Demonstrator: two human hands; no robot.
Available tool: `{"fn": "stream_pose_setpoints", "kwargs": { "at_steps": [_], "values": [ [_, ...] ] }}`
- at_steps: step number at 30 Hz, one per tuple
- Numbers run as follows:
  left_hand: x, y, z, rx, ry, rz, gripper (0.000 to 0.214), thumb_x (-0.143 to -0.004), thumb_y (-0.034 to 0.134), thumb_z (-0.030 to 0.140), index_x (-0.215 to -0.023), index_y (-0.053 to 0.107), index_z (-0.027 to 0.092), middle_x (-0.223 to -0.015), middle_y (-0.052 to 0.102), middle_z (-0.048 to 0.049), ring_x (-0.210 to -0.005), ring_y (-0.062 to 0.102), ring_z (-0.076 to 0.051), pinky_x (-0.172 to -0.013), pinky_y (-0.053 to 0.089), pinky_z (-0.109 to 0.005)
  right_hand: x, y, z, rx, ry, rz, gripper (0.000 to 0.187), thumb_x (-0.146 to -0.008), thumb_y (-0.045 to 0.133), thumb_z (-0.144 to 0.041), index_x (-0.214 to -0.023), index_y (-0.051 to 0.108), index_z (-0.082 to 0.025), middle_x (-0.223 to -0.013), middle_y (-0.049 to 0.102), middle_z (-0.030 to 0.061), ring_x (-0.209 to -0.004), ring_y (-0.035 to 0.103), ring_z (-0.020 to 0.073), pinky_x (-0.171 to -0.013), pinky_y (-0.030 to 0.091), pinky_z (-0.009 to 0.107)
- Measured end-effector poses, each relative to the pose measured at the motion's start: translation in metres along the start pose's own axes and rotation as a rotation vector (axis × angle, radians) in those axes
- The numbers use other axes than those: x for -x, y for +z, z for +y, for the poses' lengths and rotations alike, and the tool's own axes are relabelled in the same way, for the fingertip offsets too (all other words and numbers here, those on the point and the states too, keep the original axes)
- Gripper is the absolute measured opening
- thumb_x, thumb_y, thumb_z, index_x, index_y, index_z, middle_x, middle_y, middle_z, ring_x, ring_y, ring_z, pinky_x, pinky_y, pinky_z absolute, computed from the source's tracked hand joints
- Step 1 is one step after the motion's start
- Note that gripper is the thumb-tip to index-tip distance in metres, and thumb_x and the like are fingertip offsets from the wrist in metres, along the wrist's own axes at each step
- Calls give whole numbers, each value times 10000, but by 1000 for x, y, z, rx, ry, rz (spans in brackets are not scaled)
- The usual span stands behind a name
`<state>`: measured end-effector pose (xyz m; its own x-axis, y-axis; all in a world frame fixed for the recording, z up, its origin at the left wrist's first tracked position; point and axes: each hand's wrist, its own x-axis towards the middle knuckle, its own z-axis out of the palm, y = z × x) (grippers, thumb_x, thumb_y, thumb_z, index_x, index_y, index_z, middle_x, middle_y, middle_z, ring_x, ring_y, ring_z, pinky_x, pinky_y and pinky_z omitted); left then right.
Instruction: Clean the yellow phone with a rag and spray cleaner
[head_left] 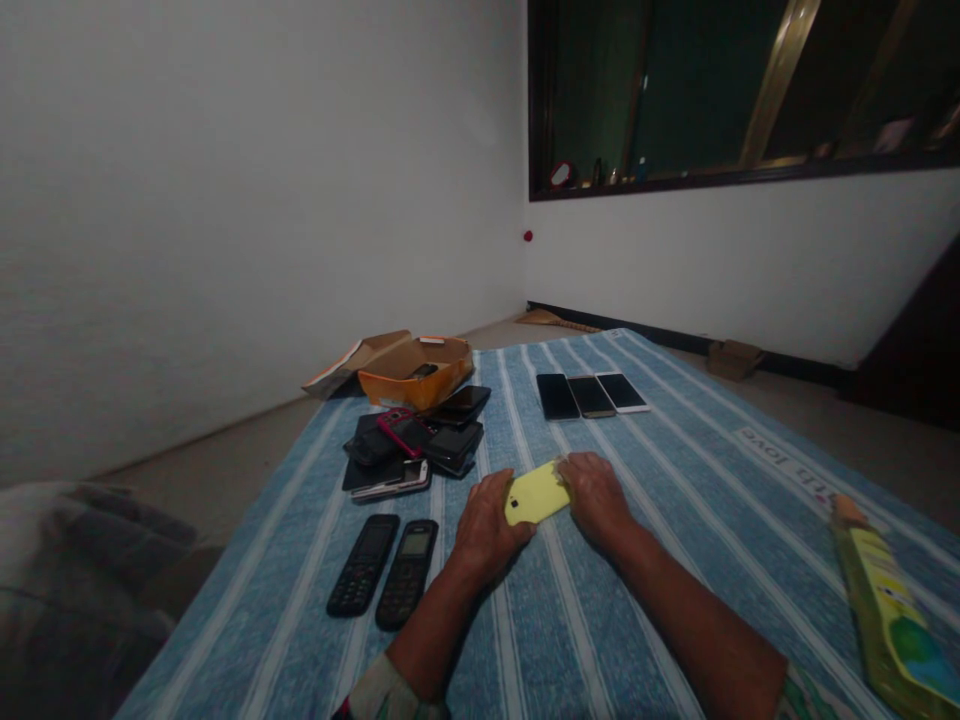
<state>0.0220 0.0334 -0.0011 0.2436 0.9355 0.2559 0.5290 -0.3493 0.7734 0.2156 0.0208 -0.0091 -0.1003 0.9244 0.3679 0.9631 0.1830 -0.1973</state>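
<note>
A phone with a yellow back (537, 494) lies tilted over the striped cloth, its camera end to the left. My left hand (489, 525) is closed around that left end, thumb along the near edge. At the other end, my right hand (596, 495) has its fingers curled against the phone; a small pale scrap (561, 463) shows by the fingertips, too small to name. Left of my left hand lie two black keypad phones, one (364, 565) beside the other (407, 574). Beyond them is a heap of dark phones (412, 440), one with a pink edge.
An orange cardboard box (416, 388) with its lid open stands at the far left of the blue striped cloth (675, 560). Three smartphones (592, 396) lie in a row at the far middle. A bottle of yellow liquid (892, 620) lies at the right edge.
</note>
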Motion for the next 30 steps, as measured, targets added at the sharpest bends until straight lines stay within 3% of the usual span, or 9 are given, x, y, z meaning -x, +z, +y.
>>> {"fn": "stream_pose_setpoints", "kwargs": {
  "at_steps": [3, 8, 13, 19, 30],
  "values": [
    [-3, -1, -4, 249, -100, 12, 705, -476, 764, 64, -1169, 665, 151, -1212, 686, -112, -1188, 590, -351, -1077, 412, -538, -1, 1, -3, 0, -18, 0, 234, -952, 485, -81, -1009, 704, -145, -994, 665, 109, -964, 526, 251, -836, 363, 346],
    [-8, 1, -10, 396, -181, 26, 665, -502, 616, -6, -1149, 675, 136, -1213, 715, -134, -1132, 665, -305, -1023, 497, -443, 3, 5, -38, -34, -193, -39, 194, -958, 514, -98, -996, 697, -150, -1007, 667, 83, -966, 531, 230, -866, 379, 323],
    [-10, 0, -11, 513, -229, 101, 453, -591, 635, 126, -1035, 721, 155, -1138, 760, -120, -1104, 690, -300, -1025, 495, -450, 6, 6, -59, -81, -342, -24, 167, -964, 531, -121, -1032, 683, -129, -1010, 657, 84, -968, 529, 237, -858, 388, 339],
    [-10, 1, -12, 612, -282, 175, 356, -642, 625, 238, -967, 740, 150, -1077, 778, -127, -1056, 709, -295, -1001, 499, -459, 10, -4, -56, -77, -360, -37, 154, -964, 543, -139, -1016, 688, -142, -1016, 660, 72, -973, 524, 237, -858, 374, 353],
    [-11, 2, -16, 579, -263, 218, 288, -636, 627, 210, -892, 757, 178, -999, 793, -86, -997, 713, -263, -984, 497, -423, 0, -4, -66, -15, -343, -90, 166, -982, 520, -155, -1009, 684, -161, -1008, 656, 59, -965, 514, 234, -830, 355, 358]
  ]
}}
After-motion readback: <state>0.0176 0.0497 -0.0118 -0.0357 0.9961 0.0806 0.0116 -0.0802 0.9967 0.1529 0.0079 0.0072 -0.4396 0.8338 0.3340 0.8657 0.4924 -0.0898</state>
